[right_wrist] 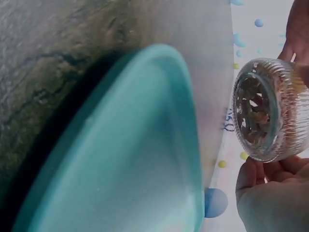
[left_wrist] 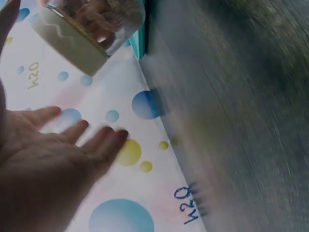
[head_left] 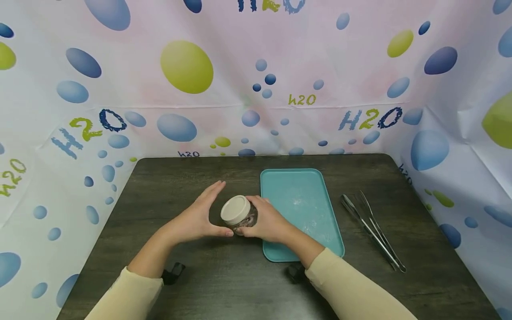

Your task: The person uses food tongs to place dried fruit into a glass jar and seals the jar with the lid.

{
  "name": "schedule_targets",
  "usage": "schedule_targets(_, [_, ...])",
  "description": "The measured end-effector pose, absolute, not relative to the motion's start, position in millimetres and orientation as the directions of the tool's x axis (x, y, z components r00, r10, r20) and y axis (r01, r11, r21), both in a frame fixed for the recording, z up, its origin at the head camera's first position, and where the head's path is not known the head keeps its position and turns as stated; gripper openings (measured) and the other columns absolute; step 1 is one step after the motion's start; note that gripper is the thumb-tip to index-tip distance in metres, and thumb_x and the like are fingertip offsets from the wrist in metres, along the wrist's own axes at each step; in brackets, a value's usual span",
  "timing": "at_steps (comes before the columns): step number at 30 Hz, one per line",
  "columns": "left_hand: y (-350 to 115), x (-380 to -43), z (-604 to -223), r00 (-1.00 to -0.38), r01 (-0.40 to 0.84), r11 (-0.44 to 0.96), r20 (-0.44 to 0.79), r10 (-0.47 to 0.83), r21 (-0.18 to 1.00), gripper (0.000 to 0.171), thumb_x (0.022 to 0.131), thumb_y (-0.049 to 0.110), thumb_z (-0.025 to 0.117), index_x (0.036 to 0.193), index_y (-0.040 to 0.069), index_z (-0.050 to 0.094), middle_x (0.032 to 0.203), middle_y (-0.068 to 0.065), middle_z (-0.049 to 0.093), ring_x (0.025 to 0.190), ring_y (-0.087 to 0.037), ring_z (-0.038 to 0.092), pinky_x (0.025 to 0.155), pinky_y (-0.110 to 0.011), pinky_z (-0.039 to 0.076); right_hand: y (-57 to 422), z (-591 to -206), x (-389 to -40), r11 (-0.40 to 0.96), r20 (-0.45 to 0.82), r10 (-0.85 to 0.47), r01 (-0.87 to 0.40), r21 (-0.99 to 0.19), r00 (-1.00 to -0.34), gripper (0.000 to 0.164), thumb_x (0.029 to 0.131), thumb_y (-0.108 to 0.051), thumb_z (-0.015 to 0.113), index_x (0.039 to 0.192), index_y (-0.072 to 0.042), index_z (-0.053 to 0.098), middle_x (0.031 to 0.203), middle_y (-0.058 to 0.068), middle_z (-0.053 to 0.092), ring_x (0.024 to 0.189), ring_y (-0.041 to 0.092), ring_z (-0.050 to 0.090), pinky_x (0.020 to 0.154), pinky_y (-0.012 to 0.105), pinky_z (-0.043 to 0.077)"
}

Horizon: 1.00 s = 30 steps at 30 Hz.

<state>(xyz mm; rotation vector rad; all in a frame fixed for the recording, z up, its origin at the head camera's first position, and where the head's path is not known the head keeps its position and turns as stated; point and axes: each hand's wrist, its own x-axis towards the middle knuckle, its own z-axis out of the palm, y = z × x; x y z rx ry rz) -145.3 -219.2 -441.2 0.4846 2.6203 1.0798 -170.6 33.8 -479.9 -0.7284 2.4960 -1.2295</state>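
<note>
A clear, ribbed jar (right_wrist: pixel 270 111) with a cream lid (head_left: pixel 235 210) is in front of me, left of the tray. Brownish pieces show through its wall; I cannot tell what they are. My right hand (head_left: pixel 272 222) grips the jar from the right side, with its thumb at the front. The base shows in the right wrist view, so the jar is off the table and somewhat tilted. On the other side, my left hand (head_left: pixel 191 222) is spread, its thumb tip close to the jar's front. In the left wrist view, its fingers (left_wrist: pixel 104 145) stretch out apart from the jar.
A turquoise tray (head_left: pixel 298 195) with pale marks lies right of the jar, partly under my right forearm. Metal tongs (head_left: pixel 374 231) lie farther right on the dark wooden table (head_left: pixel 180 173). Behind the table hangs a white sheet (head_left: pixel 236 80) with coloured dots.
</note>
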Motion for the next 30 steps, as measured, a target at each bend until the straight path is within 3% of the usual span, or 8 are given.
schedule_targets(7, [-218, -141, -444, -0.924, 0.171, 0.816, -0.197, 0.327, 0.552, 0.132, 0.086, 0.055, 0.091, 0.175, 0.004, 0.007, 0.182, -0.027, 0.003, 0.166, -0.058, 0.01, 0.124, -0.082, 0.027, 34, -494, -177, 0.545, -0.065, -0.515, -0.268, -0.795, -0.855, 0.091, 0.087, -0.033, 0.093, 0.16, -0.004, 0.046, 0.152, 0.015, 0.061, 0.14, 0.035, 0.06, 0.116, 0.058, 0.052])
schedule_targets(20, [-215, -142, -449, -0.923, 0.162, 0.868, -0.24, 0.302, 0.469, 0.127, 0.088, 0.061, 0.086, 0.173, -0.001, 0.014, 0.181, -0.029, 0.007, 0.166, -0.058, 0.011, 0.122, -0.086, 0.024, 33, -508, -181, 0.625, -0.062, -0.457, -0.27, -0.732, -0.888, 0.094, 0.082, -0.029, 0.099, 0.156, -0.005, 0.045, 0.147, 0.016, 0.065, 0.135, 0.035, 0.067, 0.112, 0.054, 0.056])
schedule_targets(27, [-210, -143, -448, -0.931, 0.13, 0.879, -0.248, 0.268, 0.459, 0.124, 0.093, 0.064, 0.079, 0.174, 0.002, 0.01, 0.182, -0.026, 0.002, 0.167, -0.056, 0.005, 0.128, -0.082, 0.017, 44, -492, -177, 0.676, -0.091, -0.461, -0.283, -0.68, -0.883, 0.114, 0.085, -0.042, 0.095, 0.172, -0.01, 0.027, 0.172, 0.02, 0.037, 0.156, 0.041, 0.046, 0.123, 0.061, 0.047])
schedule_targets(30, [-206, -143, -446, -0.944, 0.131, 0.884, -0.217, 0.25, 0.45, 0.117, 0.098, 0.068, 0.069, 0.175, 0.004, 0.009, 0.183, -0.024, 0.0, 0.168, -0.055, 0.002, 0.129, -0.081, 0.014, 63, -474, -176, 0.735, -0.092, -0.422, -0.281, -0.617, -0.902, 0.104, 0.095, -0.051, 0.083, 0.174, -0.016, 0.025, 0.179, 0.017, 0.027, 0.163, 0.045, 0.033, 0.126, 0.069, 0.039])
